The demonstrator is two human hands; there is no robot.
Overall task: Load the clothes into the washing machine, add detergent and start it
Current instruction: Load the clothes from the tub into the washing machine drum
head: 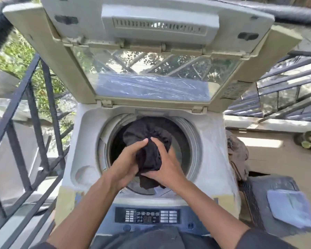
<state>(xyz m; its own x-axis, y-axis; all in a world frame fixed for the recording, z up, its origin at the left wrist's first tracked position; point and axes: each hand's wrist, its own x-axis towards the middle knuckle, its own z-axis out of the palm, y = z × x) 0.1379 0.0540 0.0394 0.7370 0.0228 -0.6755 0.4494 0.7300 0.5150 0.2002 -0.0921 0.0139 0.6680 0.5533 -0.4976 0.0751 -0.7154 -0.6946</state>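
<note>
Head view: black garment (147,150) is bunched tight between left hand (127,163) and right hand (164,169), both closed on it, kept compact over the drum (190,141) so it drops in cleanly.

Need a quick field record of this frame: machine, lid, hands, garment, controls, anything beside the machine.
machine: top-load washing machine, outdoors by a black railing
lid: lid raised
left hand: left hand gripping black garment
right hand: right hand gripping same garment
garment: bunched, over the drum opening
controls: control panel at near edge, untouched
beside: blue folded cloth on the right
</note>
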